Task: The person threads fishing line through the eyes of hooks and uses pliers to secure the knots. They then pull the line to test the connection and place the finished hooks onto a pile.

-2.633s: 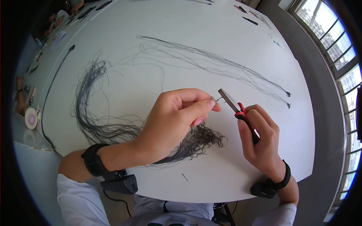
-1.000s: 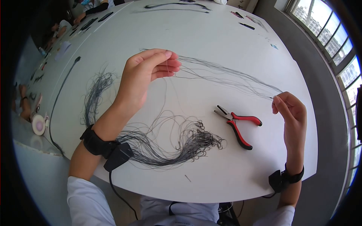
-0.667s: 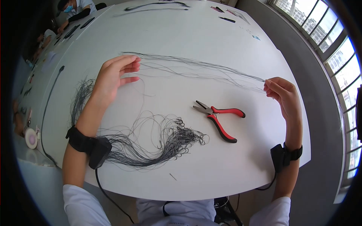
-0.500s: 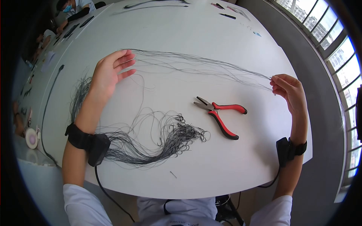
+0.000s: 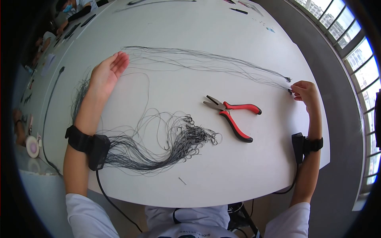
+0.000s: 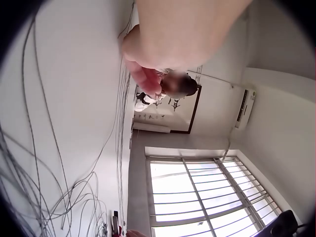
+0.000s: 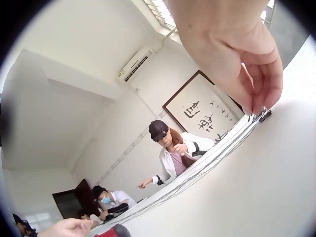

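Pinching the thin strands [image 5: 278, 85] at one end is the right hand [image 5: 308, 94].

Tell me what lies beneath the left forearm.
Dark strands go in under the left forearm from both sides. The stretch between is covered by it and the strap, so whether they join cannot be seen.

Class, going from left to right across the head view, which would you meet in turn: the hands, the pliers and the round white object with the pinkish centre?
Round white object → left hand → red-and-black pliers → right hand
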Tool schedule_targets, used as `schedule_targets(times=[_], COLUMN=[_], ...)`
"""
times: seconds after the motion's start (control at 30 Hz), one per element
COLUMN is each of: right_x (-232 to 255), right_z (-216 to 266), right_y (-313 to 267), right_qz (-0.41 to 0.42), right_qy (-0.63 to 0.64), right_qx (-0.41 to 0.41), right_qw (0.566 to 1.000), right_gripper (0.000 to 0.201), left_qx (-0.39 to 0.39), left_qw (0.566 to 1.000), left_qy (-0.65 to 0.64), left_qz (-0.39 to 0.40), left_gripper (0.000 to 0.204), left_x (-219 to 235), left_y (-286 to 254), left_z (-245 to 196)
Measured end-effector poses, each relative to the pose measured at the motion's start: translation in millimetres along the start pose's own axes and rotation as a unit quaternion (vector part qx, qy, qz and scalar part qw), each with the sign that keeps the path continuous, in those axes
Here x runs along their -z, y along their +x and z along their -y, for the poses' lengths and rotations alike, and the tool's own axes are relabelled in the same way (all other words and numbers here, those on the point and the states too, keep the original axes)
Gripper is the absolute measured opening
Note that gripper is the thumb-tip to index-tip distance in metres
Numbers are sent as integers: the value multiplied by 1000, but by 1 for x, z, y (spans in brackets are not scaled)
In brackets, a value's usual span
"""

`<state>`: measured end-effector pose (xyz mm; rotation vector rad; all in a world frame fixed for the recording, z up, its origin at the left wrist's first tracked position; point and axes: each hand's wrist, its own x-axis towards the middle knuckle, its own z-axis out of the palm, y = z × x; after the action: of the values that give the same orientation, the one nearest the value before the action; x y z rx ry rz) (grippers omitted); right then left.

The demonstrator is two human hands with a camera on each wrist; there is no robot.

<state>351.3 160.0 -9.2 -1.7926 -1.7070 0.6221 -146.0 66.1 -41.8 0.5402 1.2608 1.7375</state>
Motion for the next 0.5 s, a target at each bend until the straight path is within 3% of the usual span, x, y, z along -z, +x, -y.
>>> schedule_targets(times=[0.1,0.2,0.27,0.37,0.5], right_x=[2,2,1,2,3], right_z=[-2,-3,-5,-9,-13], right_y=[1,1,2,4,6], right_qz=[-1,3,6,22,27], right_qy=[-4,-2,17,17,8], right_qx=[-10,-17,-19,-19,-17], right_qw=[1000,1000,1000,999,999], right_gripper=[10,9,9,9,10], left_qx=[-22,-66,-118,-186,-226], left_qw=[999,997,971,934,920], left_qy=[-39,25,180,277,303], left_qz=[12,-44,-105,-123,-100], left_gripper=[24,30,36,36,34], left_x=[4,2,-8,-22,-16], left_y=[3,1,-10,-26,-19], left_z=[0,-1,-4,-9,-3])
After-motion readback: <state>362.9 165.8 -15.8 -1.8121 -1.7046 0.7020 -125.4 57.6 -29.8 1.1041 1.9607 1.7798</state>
